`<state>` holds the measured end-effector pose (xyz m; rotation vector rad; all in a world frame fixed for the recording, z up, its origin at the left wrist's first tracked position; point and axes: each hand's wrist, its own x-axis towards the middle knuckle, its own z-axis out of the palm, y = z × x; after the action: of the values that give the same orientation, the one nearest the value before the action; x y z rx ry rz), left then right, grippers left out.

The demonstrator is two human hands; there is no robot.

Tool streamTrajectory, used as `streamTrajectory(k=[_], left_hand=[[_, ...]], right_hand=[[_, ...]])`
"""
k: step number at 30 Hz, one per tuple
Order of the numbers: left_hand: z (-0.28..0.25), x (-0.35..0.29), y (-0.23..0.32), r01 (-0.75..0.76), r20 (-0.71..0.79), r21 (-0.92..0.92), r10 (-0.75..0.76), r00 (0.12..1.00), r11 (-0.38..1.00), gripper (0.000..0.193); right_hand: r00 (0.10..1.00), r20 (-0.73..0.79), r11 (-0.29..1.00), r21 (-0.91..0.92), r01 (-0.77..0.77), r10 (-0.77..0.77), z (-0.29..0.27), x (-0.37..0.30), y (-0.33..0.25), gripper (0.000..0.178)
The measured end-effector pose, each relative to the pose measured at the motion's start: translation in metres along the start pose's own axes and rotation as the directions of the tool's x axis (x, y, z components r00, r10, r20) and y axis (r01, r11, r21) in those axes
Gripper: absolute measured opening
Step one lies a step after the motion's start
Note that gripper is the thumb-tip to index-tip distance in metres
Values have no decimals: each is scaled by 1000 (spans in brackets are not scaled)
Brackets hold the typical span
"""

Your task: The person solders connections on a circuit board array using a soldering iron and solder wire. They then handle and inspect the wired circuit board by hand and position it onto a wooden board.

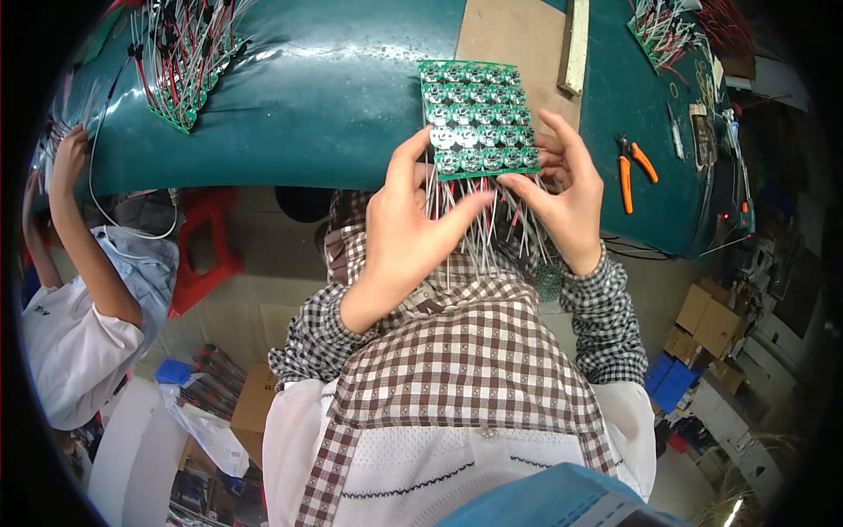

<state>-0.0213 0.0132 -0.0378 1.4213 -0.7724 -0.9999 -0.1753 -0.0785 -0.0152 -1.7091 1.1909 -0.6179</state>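
Between my two hands a green circuit board panel (pixel 481 116) is held tilted up over the table's near edge. Rows of small round units with silvery parts cover its face. White, red and black wires (pixel 481 224) hang from below it, over my checked apron. My left hand (pixel 406 224) grips the panel's left side, its thumb stretched under the lower edge among the wires. My right hand (pixel 566 189) holds the right side, thumb at the lower right corner and fingers partly hidden behind the panel.
Orange-handled cutters (pixel 634 171) lie right on the green table (pixel 334 97). Behind the panel are a brown board (pixel 505 35) and a wooden bar (pixel 573 48). Wired panels stand at far left (pixel 189 88) and far right (pixel 659 39). A co-worker's arm (pixel 92 237) reaches in at left, near a red stool (pixel 211 250).
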Motion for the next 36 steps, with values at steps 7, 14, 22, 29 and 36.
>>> streamTrajectory(k=[7, 14, 22, 29, 36], left_hand=[[-16, 17, 14, 228, 120, -261, -203, 972, 938, 49], [-13, 21, -4, 188, 46, -2, -187, 981, 982, 45], [-10, 34, -11, 47, 192, 33, -52, 980, 998, 42], [-7, 67, -7, -17, 147, 110, 1, 989, 994, 40], [17, 65, -22, -182, 158, 35, 174, 972, 983, 44]], right_hand=[[994, -104, 993, 116, -28, 40, 2, -25, -3, 69], [744, -647, 958, 284, 35, 165, -48, -102, 47, 63], [-343, -915, 965, 253, -71, 214, -244, -437, 90, 87], [309, -867, 843, 471, 259, 390, -373, -321, 112, 51], [985, -169, 890, 445, 95, -20, -200, 84, 67, 47]])
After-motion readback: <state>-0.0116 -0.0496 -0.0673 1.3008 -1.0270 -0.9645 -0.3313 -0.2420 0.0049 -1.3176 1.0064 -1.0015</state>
